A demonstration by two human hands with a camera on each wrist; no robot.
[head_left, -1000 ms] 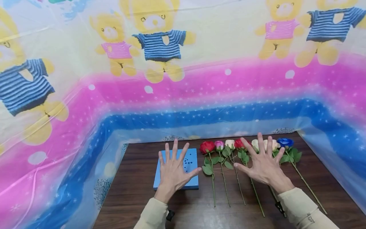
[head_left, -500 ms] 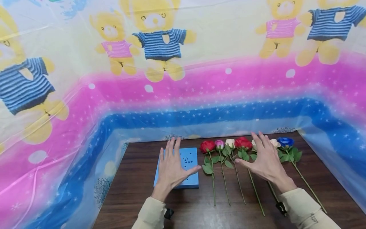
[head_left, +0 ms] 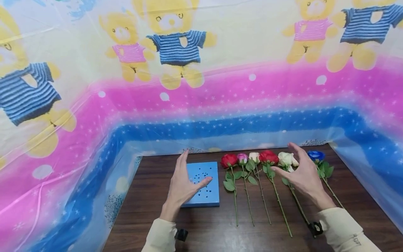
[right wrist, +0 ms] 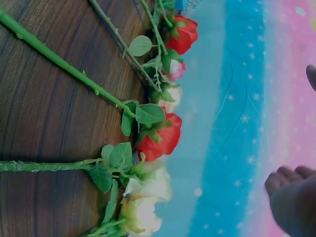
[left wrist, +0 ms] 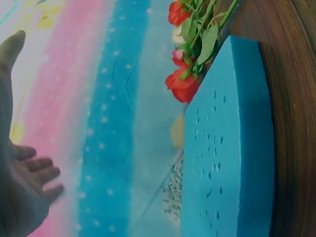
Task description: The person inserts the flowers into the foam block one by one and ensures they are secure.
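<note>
My left hand [head_left: 181, 189] hovers at the left side of a blue block [head_left: 206, 201] with many small holes in its top, thumb apart from the straight fingers and holding nothing. In the left wrist view the block [left wrist: 256, 148] lies below that hand. My right hand [head_left: 303, 176] is held above the white rose [head_left: 285, 158], thumb and fingers apart, also holding nothing. Left of it lie a red rose [head_left: 268, 157], a cream rose [head_left: 254, 157], a pink rose [head_left: 242, 158] and another red rose [head_left: 229, 160]. A blue rose [head_left: 316, 155] lies to its right.
The dark wooden table [head_left: 135, 217] carries the roses side by side, blooms toward the back and stems toward the front. A printed cloth [head_left: 233, 129] with bears hangs behind and along the sides. A black wrist camera [head_left: 316, 228] sits at the right sleeve, over a stem.
Both hands have turned from palms down with spread fingers to palms facing inward. The left hand shifted slightly left, uncovering more of the block; the right moved slightly right, uncovering the white rose.
</note>
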